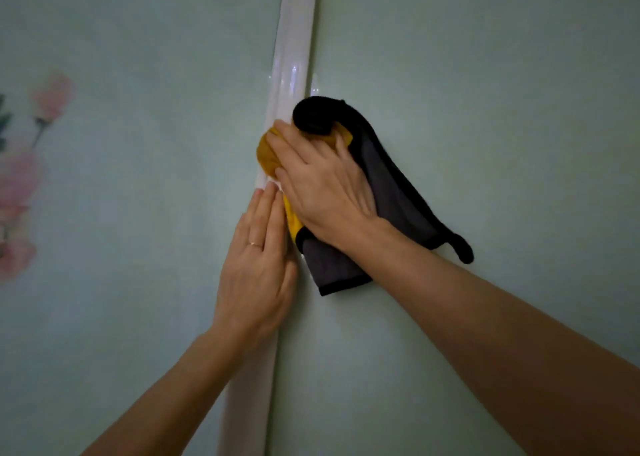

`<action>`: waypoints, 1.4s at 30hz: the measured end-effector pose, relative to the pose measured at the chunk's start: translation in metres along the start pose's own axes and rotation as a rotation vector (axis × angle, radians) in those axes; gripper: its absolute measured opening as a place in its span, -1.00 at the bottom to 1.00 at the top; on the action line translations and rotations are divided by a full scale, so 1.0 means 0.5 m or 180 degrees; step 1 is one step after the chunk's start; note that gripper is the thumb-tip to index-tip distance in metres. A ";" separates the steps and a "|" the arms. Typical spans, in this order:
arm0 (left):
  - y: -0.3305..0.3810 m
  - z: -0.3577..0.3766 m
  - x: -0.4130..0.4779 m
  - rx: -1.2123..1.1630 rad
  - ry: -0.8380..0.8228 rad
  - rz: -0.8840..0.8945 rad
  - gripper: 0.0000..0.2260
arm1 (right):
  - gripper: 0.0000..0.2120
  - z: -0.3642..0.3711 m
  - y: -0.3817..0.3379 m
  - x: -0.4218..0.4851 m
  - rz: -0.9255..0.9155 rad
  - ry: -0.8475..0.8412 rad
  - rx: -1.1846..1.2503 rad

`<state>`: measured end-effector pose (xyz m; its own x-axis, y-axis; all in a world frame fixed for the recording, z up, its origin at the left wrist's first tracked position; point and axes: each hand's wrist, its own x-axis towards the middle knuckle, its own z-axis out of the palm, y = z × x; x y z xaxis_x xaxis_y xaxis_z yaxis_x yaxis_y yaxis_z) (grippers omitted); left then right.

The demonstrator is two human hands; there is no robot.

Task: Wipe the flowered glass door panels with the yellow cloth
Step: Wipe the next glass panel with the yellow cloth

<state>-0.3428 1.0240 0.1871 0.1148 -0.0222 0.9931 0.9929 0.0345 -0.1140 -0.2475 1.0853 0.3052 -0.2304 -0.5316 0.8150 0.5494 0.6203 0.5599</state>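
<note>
Two pale green glass door panels meet at a white vertical frame strip [291, 75]. The left panel [138, 144] carries pink flowers [20, 178] at its left edge; the right panel [485, 109] is plain in this view. My right hand [322, 185] lies flat on the cloth [391, 199], which is yellow on one side, grey on the other, with black edging, and presses it against the strip and the right panel. My left hand [259, 261] rests with straight fingers on the strip just below, its fingertips touching the cloth's yellow edge.
The door fills the whole view. The white strip runs from top centre down to the bottom edge. A ring sits on a finger of my left hand.
</note>
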 end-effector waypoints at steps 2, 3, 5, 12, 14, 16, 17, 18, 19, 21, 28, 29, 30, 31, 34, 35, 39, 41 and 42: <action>-0.004 -0.004 0.039 0.0067 0.0039 -0.0004 -0.42 | -0.47 0.005 0.029 0.049 0.0158 -0.0158 -0.0281; -0.008 -0.004 0.071 0.0105 0.0008 -0.0032 -0.42 | -0.42 0.001 0.054 0.079 0.0364 -0.0310 -0.0401; -0.012 0.002 0.140 0.0134 -0.0014 -0.0104 -0.43 | -0.36 -0.004 0.100 0.124 0.0754 -0.0573 -0.0581; -0.032 0.008 0.305 0.0071 0.0005 -0.0082 -0.51 | -0.45 -0.015 0.118 0.140 0.0577 -0.0634 -0.0655; -0.026 -0.004 0.335 0.0147 -0.0123 -0.0066 -0.45 | -0.44 -0.033 0.157 0.165 0.0581 -0.0765 -0.0672; -0.030 -0.016 0.379 0.0195 -0.0307 -0.0125 -0.41 | -0.43 -0.057 0.212 0.184 0.0819 -0.0827 -0.0759; -0.028 -0.016 0.376 0.0226 -0.0361 -0.0181 -0.40 | -0.43 -0.066 0.225 0.170 0.0991 -0.0783 -0.0821; -0.020 -0.024 0.385 0.0291 -0.0428 -0.0182 -0.39 | -0.43 -0.080 0.243 0.164 0.1133 -0.0766 -0.0949; -0.013 -0.029 0.388 0.0251 -0.0521 -0.0225 -0.38 | -0.43 -0.095 0.251 0.153 0.1291 -0.0758 -0.0889; -0.009 -0.058 0.436 0.0302 -0.0621 -0.0214 -0.37 | -0.42 -0.111 0.263 0.192 0.1281 -0.0809 -0.0874; 0.003 -0.070 0.431 0.0321 -0.0920 -0.0356 -0.38 | -0.44 -0.100 0.291 0.223 0.0572 -0.1040 -0.0517; 0.004 -0.072 0.436 0.0306 -0.0967 -0.0363 -0.38 | -0.44 -0.111 0.303 0.221 0.0717 -0.0993 -0.0602; 0.003 -0.073 0.439 0.0285 -0.0980 -0.0393 -0.37 | -0.45 -0.116 0.314 0.218 0.0894 -0.0919 -0.0700; 0.004 -0.075 0.440 0.0202 -0.1023 -0.0411 -0.37 | -0.44 -0.125 0.317 0.217 0.1057 -0.0913 -0.0801; 0.004 -0.083 0.445 0.0075 -0.1058 -0.0395 -0.33 | -0.42 -0.119 0.309 0.220 0.1401 -0.0918 -0.1010; -0.002 -0.086 0.446 0.0042 -0.1111 -0.0377 -0.32 | -0.41 -0.110 0.295 0.227 0.1502 -0.0933 -0.1037; -0.029 -0.103 0.452 -0.0017 -0.1302 -0.0197 -0.36 | -0.46 -0.072 0.226 0.245 0.1210 -0.1055 -0.0890; -0.035 -0.101 0.447 -0.0097 -0.1277 -0.0143 -0.37 | -0.47 -0.075 0.228 0.237 0.0974 -0.1100 -0.0747; -0.035 -0.099 0.444 -0.0144 -0.1222 -0.0165 -0.37 | -0.48 -0.079 0.235 0.230 0.0940 -0.1112 -0.0739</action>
<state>-0.3332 0.9688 0.4081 0.0526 0.3531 0.9341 0.9984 -0.0010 -0.0559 -0.1777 1.0746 0.4590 -0.2714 -0.1041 0.9568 0.7863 0.5494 0.2828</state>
